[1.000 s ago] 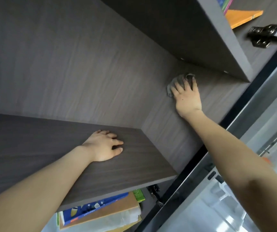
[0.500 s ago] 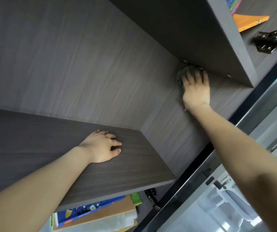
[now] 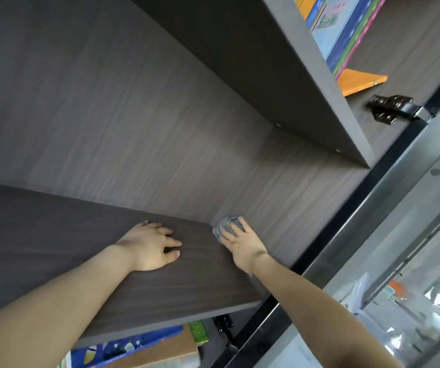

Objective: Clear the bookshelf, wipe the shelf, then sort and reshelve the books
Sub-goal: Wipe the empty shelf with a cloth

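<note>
Flat right hand [image 3: 242, 244] presses a grey cloth [image 3: 227, 226] with straight fingers, not clutching it, against the side panel [image 3: 280, 197], low in the back corner where it meets the shelf [image 3: 54, 248]. Left hand [image 3: 151, 247] rests palm-down on that shelf, fingers relaxed, holding nothing. Since nothing pinches the cloth, it may bunch in the corner and slip free. This compartment shows only hands and cloth; the one above holds colourful books [image 3: 346, 33]; the one below, stacked books [image 3: 134, 349].

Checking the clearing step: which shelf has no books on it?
The middle shelf, where the left hand rests flat; coloured books sit on the shelf above, stacked books lie beneath it.
</note>
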The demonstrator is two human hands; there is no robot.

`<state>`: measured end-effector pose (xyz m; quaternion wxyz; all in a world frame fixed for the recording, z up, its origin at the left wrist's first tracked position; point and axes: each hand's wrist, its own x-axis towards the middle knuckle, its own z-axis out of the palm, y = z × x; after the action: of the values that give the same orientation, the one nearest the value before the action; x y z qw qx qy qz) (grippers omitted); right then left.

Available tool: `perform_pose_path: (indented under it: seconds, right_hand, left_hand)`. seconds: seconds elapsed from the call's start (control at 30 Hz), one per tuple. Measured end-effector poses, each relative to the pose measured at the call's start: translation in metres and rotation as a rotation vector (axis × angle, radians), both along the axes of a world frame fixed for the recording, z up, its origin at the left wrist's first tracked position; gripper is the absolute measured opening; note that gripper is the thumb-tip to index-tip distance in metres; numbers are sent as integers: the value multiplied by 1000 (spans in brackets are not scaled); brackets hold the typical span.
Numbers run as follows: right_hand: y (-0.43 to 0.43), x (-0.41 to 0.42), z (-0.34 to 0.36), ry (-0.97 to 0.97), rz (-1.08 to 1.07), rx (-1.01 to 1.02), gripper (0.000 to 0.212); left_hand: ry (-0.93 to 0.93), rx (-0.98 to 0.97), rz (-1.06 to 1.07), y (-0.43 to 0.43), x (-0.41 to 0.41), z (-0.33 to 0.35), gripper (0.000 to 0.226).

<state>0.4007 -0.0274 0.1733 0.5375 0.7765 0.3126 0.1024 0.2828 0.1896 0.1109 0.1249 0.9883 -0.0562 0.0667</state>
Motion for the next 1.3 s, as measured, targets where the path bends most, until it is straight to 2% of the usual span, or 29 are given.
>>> perform_pose_path:
  seconds: [0.07, 0.1, 0.2, 0.33, 0.5, 0.67, 0.97, 1.07, 1.2, 1.3]
  right_hand:
    - [-15, -9, 26, -42, -33, -55, 62]
    - [-19, -8, 48, -109, -16, -9, 64]
    - [-13, 4, 125, -304, 50, 228, 50]
    - [12, 30, 170, -405, -25, 253, 49]
    - [41, 49, 192, -403, -21, 299, 48]
    - [12, 32, 183, -422, -52, 307, 50]
    - [-59, -64, 147, -697, -204, 378, 59]
    - [-63, -78, 122, -624, -210, 389, 63]
    - [-70, -90, 52, -357, -126, 260, 60]
    - [-75, -96, -2, -191, -184, 161, 61]
  left_hand:
    - [4, 0, -6, -1, 0, -1, 49]
    - [2, 0, -6, -2, 0, -1, 49]
    - [-6, 13, 5, -3, -1, 0, 49]
    - [-31, 25, 28, -4, 1, -2, 48]
    - [-51, 22, 32, -1, 7, -5, 48]
    - [-22, -14, 26, -3, 2, -6, 48]
    - [-5, 35, 23, -4, -3, 0, 47]
    - [-7, 45, 23, -3, -5, -2, 46]
    - [-19, 81, 36, -4, -12, 0, 45]
    - [-66, 131, 56, -6, -24, -1, 44]
